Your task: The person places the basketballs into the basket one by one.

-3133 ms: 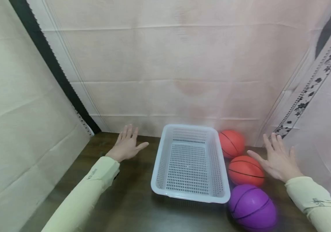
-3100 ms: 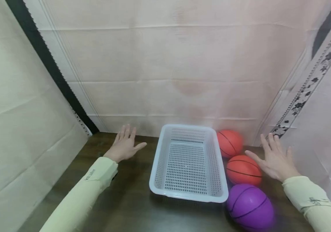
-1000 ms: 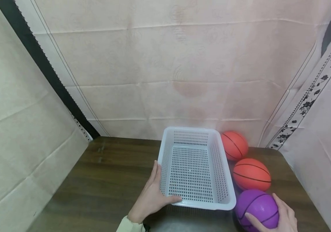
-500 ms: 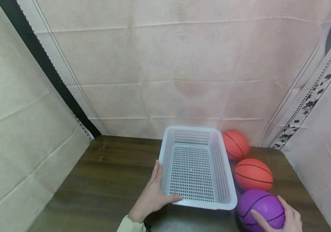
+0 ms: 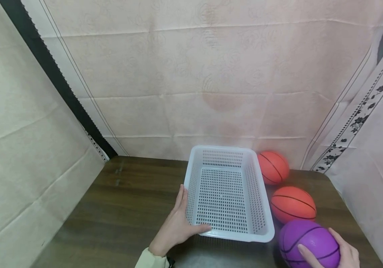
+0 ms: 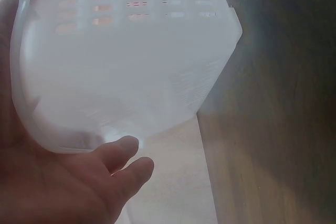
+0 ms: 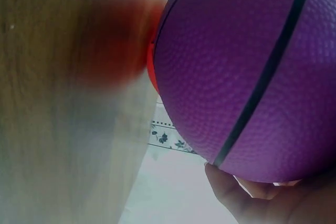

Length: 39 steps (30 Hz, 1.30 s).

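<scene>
A white perforated plastic basket [image 5: 223, 197] sits on the wooden table. My left hand [image 5: 176, 227] holds its near left corner, thumb over the front rim and fingers along the left side; the left wrist view shows fingertips [image 6: 139, 169] by the basket wall [image 6: 121, 66]. To the basket's right, my right hand [image 5: 340, 253] grips a purple toy basketball [image 5: 307, 242], thumb on its near side and fingers on its right. That ball fills much of the right wrist view. Beyond it lies an orange-red basketball [image 5: 293, 204], with another orange-red basketball [image 5: 273, 167] at the basket's far right corner.
The dark wooden table [image 5: 111, 219] extends left of the basket. Pale cloth walls [image 5: 211, 74] enclose it at the back and both sides, with a floral strip [image 5: 355, 123] at the right corner. The table's right edge runs past my right hand.
Both hands first hovered apart with fingers spread. The left came to the basket and the right to the purple ball. Over the last second the purple ball shifted rightward with my right hand.
</scene>
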Motion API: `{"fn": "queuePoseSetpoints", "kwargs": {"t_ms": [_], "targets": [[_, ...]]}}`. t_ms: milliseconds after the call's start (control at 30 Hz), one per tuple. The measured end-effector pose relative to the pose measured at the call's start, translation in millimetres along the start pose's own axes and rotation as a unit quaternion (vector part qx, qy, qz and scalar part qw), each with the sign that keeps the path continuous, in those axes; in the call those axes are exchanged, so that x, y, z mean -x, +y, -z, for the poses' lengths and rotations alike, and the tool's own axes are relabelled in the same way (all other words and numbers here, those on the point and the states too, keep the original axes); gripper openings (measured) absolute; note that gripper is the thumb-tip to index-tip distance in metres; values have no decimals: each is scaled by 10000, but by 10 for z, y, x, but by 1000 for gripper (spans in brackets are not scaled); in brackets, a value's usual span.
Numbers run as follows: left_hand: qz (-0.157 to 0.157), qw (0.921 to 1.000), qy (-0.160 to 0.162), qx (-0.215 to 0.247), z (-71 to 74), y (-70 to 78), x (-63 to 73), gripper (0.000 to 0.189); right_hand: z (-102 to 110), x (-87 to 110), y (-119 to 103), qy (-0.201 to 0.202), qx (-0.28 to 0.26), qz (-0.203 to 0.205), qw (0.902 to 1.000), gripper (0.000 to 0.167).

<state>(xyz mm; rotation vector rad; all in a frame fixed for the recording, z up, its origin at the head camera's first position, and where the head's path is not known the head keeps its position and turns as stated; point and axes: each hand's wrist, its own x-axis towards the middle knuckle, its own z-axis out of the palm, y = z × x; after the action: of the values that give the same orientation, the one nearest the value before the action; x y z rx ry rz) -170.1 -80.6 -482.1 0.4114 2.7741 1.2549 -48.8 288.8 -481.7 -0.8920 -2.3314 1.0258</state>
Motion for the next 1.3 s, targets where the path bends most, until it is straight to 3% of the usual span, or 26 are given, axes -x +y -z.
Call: {"fn": "queuePoseSetpoints", "kwargs": {"t_ms": [233, 600, 833, 1300], "targets": [[24, 10000, 3, 8, 7, 0, 5, 137, 42, 52, -84, 700, -381, 366, 9961, 90], [102, 9999, -18, 35, 7, 0, 15, 137, 136, -3, -118, 595, -515, 310, 9964, 92], [100, 9999, -29, 95, 9, -5, 12, 137, 195, -13, -261, 488, -515, 131, 9974, 94], [115, 9997, -73, 182, -3, 4, 3, 136, 166, 38, -483, 336, -760, 212, 9963, 94]]}}
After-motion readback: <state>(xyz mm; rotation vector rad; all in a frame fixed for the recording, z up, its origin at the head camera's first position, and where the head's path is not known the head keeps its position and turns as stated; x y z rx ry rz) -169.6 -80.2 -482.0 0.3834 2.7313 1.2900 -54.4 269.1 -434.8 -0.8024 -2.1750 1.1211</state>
